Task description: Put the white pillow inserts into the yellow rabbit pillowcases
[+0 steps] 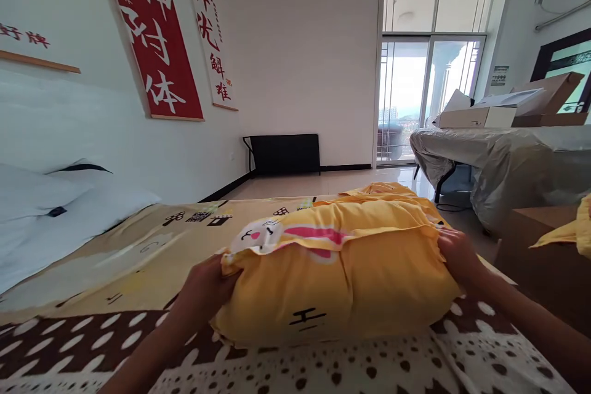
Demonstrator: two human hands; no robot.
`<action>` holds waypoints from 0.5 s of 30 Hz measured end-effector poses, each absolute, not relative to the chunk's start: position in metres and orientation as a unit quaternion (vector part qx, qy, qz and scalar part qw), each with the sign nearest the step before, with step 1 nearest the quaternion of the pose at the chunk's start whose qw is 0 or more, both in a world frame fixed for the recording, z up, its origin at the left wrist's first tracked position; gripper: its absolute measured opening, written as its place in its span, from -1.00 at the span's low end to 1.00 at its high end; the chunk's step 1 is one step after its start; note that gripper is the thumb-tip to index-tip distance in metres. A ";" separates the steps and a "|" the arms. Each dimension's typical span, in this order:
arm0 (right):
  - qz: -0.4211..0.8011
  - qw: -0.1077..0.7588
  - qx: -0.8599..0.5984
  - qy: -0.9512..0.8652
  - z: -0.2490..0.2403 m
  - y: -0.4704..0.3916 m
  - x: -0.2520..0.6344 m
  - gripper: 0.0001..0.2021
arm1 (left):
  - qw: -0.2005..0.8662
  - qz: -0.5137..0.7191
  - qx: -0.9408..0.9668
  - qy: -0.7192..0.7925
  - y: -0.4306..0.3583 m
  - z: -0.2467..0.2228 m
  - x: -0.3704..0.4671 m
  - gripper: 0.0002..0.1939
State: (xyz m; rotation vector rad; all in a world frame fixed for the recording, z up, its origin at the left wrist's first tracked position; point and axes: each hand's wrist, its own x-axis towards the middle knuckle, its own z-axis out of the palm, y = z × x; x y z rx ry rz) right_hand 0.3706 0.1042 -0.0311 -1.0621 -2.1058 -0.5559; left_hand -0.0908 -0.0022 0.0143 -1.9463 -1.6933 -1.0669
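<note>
A plump yellow pillow [341,283] with a pink-eared rabbit print lies across the bed in front of me. A seam runs along its upper front edge. My left hand [212,280] is closed on the pillow's left upper corner, with its fingers partly hidden by the fabric. At the opposite end, my right hand [455,252] grips the right upper corner. Behind the pillow, loose yellow cloth [381,189] is bunched up; I cannot tell whether it is part of the cover. Beneath it all is a patterned bed sheet [124,246] with brown and white dotted bands.
White pillows [41,203] rest at the left against the wall. On the right, a plastic-covered table [498,148] bears open cardboard boxes [489,116]. A brown carton [526,246] stands near the bed's right side, with yellow cloth [570,228] above it.
</note>
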 end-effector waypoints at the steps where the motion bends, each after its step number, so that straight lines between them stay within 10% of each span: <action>1: -0.225 0.338 -0.395 -0.824 -0.030 0.100 0.353 -0.82 | 0.179 -0.354 -0.690 -0.606 0.002 0.012 -0.076 -0.74; 11: -0.291 0.262 -0.645 -0.656 0.112 0.111 0.398 -0.87 | 0.382 -0.193 -0.639 -0.639 0.014 0.114 -0.119 -0.87; 15: -0.289 0.293 -0.687 -0.598 0.155 0.127 0.426 -0.75 | 0.455 -0.190 -0.586 -0.643 0.001 0.153 -0.146 -0.56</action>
